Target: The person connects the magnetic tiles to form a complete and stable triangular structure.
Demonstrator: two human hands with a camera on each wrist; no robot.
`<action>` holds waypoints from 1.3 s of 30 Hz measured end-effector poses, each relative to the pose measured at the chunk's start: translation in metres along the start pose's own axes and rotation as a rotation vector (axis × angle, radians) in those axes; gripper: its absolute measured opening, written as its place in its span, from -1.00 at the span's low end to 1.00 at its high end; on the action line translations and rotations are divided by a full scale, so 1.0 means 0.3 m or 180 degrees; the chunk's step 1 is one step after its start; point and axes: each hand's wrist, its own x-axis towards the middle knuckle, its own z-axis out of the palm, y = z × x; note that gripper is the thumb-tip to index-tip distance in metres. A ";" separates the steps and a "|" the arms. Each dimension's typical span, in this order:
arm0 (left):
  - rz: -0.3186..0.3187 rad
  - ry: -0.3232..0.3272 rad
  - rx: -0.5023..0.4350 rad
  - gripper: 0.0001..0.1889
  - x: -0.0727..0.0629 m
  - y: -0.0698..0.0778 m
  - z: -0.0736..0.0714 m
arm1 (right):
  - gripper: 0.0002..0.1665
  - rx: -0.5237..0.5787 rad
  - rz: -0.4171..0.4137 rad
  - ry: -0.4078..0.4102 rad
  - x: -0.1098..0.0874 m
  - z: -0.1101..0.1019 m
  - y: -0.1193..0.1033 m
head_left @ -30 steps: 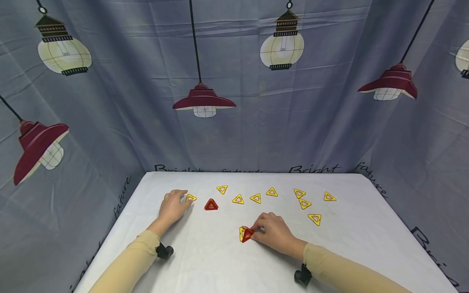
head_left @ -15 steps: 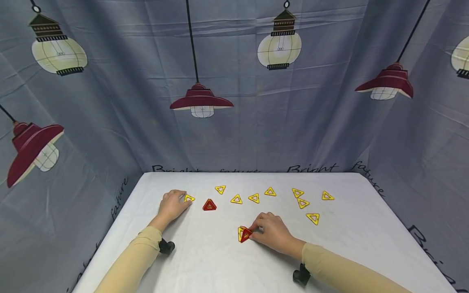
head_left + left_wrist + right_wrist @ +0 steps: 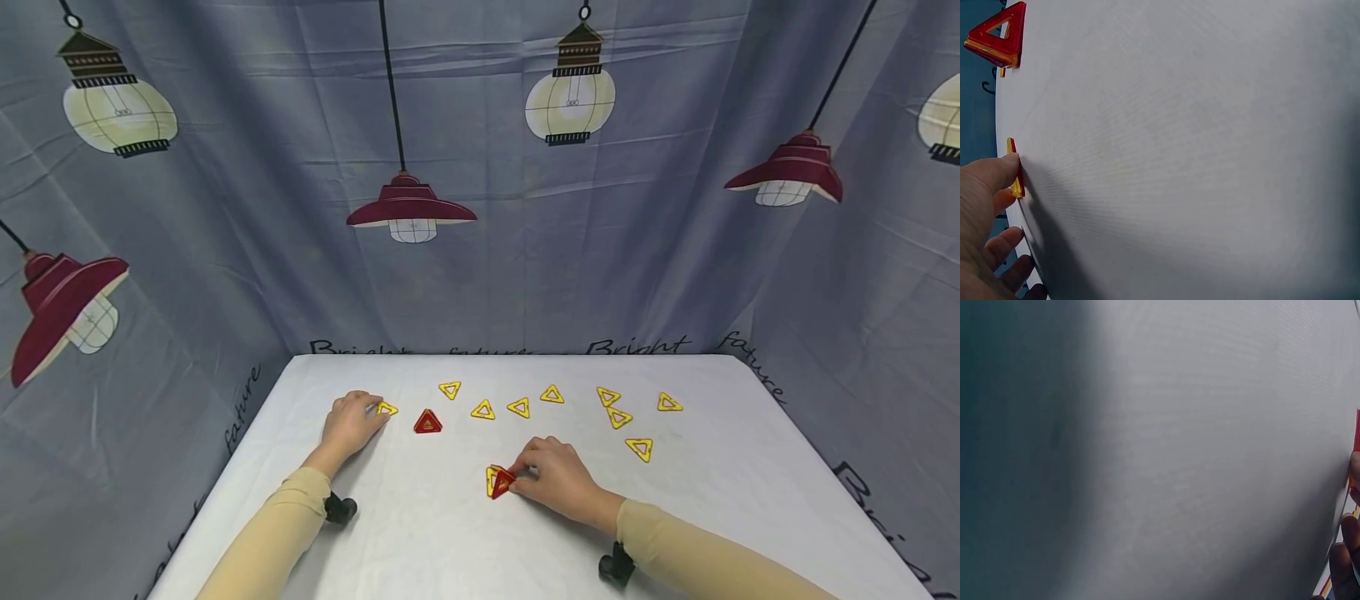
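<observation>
At the table's left side, my left hand (image 3: 349, 429) pinches a yellow-and-red triangular magnetic tile (image 3: 387, 408) between thumb and finger. The left wrist view shows that tile (image 3: 1016, 172) edge-on, low against the tabletop. Nearer the middle, my right hand (image 3: 558, 475) grips the right side of a small pyramid of red and yellow triangular tiles (image 3: 498, 482), which rests on the table. Only a red sliver of it (image 3: 1357, 431) appears at the edge of the right wrist view. A second red pyramid (image 3: 427, 422) stands just right of my left hand.
Several yellow triangular tiles, such as one at the centre (image 3: 483, 410) and one at the right (image 3: 640, 449), lie flat across the far half of the white table (image 3: 420, 542). A grey-blue curtain (image 3: 495, 283) printed with lamps hangs behind and at both sides.
The head view has shifted slightly, so everything sits a little further left in it. Both hands keep their places and their holds; nothing else has visibly moved.
</observation>
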 end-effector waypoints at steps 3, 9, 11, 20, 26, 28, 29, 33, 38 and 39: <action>-0.0005 0.0000 -0.0002 -0.54 0.000 0.000 0.002 | -0.81 0.0002 -0.0012 0.0011 -0.001 0.002 0.001; 0.0023 0.0018 -0.0056 -0.56 -0.005 -0.007 0.003 | -0.81 -0.0002 -0.0012 0.0015 -0.002 0.003 0.003; 0.0062 0.0018 -0.0110 -0.57 -0.013 -0.011 0.001 | -0.81 -0.0008 -0.0004 0.0013 -0.001 0.005 0.003; 0.0231 -0.0154 -0.0254 -0.58 -0.084 -0.030 -0.007 | -0.80 -0.0055 -0.0018 0.0042 -0.002 0.005 0.002; 0.0395 -0.0192 -0.0306 -0.59 -0.149 -0.026 -0.008 | -0.80 -0.0051 -0.0036 0.0047 -0.004 -0.001 -0.001; 0.0440 -0.0199 -0.0332 -0.58 -0.169 -0.022 -0.007 | -0.80 -0.0050 -0.0056 0.0056 -0.005 -0.003 -0.002; 0.0466 -0.0205 -0.0342 -0.58 -0.178 -0.018 -0.008 | -0.81 -0.0044 -0.0065 0.0059 -0.006 -0.005 -0.003; 0.0570 -0.0214 -0.0308 -0.59 -0.214 0.000 -0.003 | -0.81 -0.0029 -0.0084 0.0058 -0.007 -0.007 -0.003; 0.0700 -0.0224 -0.0220 -0.61 -0.248 0.035 0.011 | -0.80 -0.0036 -0.0082 0.0051 -0.006 -0.003 -0.001; 0.0728 -0.0229 -0.0213 -0.61 -0.253 0.044 0.014 | -0.80 -0.0041 -0.0079 0.0052 -0.006 -0.002 0.000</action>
